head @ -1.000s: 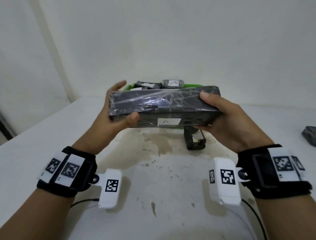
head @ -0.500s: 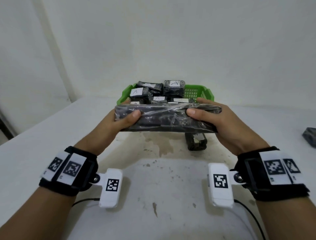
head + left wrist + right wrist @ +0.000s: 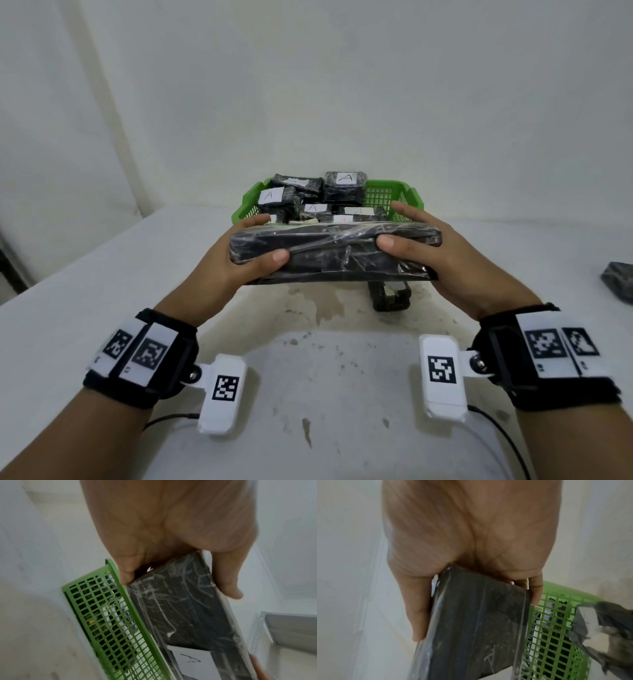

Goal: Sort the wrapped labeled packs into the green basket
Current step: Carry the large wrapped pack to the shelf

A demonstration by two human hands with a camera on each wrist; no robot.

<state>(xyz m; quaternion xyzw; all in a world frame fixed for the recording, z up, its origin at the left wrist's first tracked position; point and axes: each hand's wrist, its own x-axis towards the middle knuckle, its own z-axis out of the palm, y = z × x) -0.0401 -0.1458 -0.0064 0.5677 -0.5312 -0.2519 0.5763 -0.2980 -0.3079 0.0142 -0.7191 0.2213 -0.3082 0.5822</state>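
A long black pack [image 3: 334,253] wrapped in clear film is held level in front of the green basket [image 3: 409,195], just above the table. My left hand [image 3: 251,251] grips its left end, thumb on top. My right hand [image 3: 416,240] grips its right end the same way. Its white label marked "A" [image 3: 192,661] faces down. In the left wrist view the pack [image 3: 185,609] lies against the basket's mesh wall [image 3: 109,620]. The right wrist view shows the pack [image 3: 476,622] beside the basket [image 3: 556,628]. Several labeled black packs [image 3: 344,186] fill the basket.
A small black wrapped item [image 3: 388,296] stands on the stained white table [image 3: 325,377] under the held pack. Another dark wrapped pack [image 3: 620,282] lies at the right edge. White walls close in behind and to the left of the basket.
Both hands have lowered the long pack and tipped it flat, moving it forward to the basket's near wall. The label that faced me a second ago now faces down.
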